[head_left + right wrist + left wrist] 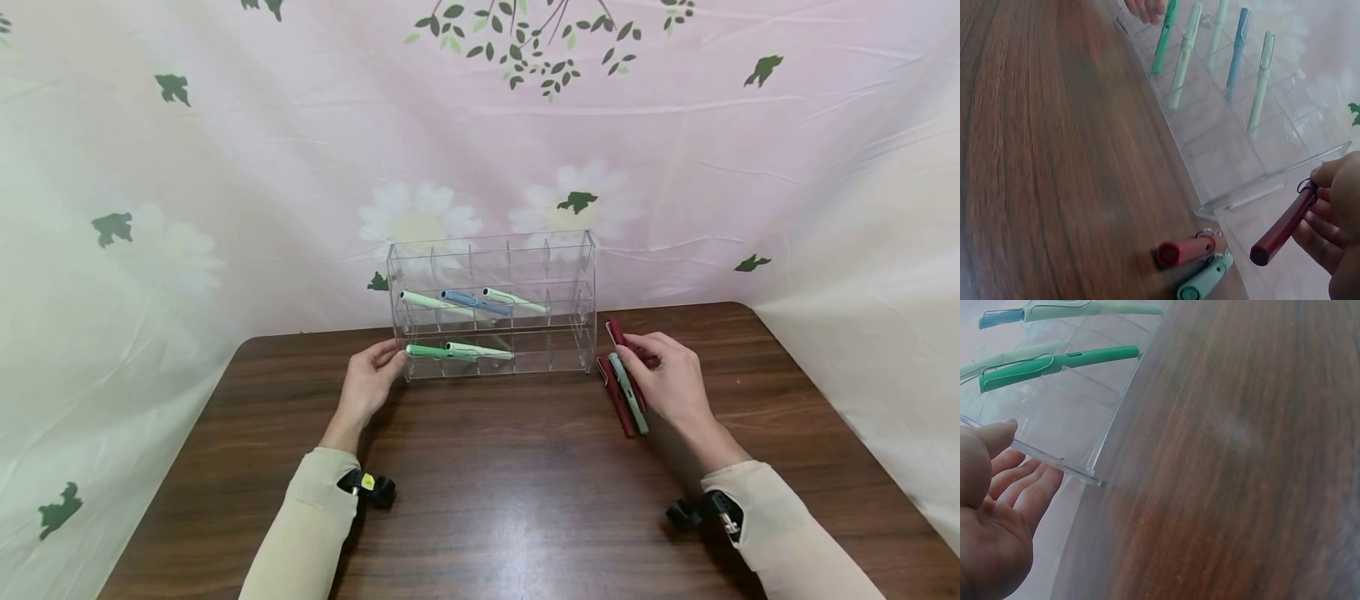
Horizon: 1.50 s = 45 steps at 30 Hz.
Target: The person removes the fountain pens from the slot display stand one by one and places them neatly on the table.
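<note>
The dark red pen (pixel 1284 229) is pinched in the right hand (pixel 670 382) just off the clear rack's (pixel 495 304) right end, so I'd level it before sliding it into a free slot. The left hand (pixel 371 379), fingers relaxed, rests against the rack's left end near the table's (pixel 510 492) back edge and should brace there; the red pen (pixel 1186 249) and mint pen (pixel 1204 284) can wait on the table.

No readable text, labels, brands or numbers on the pens, clear rack, table or backdrop

The left hand (pixel 994 512) lies open, fingers (pixel 1019 478) straight, at the near corner of a clear rack (pixel 1066 428) — the rack stands on a wooden table (pixel 1241 475) and holds a green pen (pixel 1054 362).
</note>
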Each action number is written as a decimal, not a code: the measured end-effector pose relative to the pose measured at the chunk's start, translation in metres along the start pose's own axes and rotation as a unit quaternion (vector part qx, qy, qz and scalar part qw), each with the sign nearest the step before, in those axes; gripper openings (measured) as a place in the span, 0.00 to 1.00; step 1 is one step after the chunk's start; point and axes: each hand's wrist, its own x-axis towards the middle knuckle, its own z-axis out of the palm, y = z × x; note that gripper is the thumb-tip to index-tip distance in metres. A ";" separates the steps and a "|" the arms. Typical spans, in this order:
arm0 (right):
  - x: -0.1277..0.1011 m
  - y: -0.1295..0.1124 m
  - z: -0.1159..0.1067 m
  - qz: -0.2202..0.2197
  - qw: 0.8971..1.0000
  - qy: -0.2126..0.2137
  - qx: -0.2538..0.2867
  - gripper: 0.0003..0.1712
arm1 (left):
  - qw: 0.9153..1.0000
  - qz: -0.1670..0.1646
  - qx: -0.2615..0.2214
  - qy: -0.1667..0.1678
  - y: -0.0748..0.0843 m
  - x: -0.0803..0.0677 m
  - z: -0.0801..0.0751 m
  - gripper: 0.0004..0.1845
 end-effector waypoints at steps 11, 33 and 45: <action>-0.007 0.011 -0.005 0.055 0.996 -0.055 -0.042 0.11 | 1.000 0.001 0.005 0.000 0.001 -0.002 -0.001 0.25; -0.010 0.040 0.000 0.151 0.965 -0.191 -0.098 0.21 | 1.000 0.003 0.009 -0.001 0.001 -0.001 -0.001 0.24; -0.006 0.040 0.004 0.157 0.953 -0.221 -0.132 0.21 | 1.000 0.002 0.007 -0.001 0.001 -0.001 0.001 0.24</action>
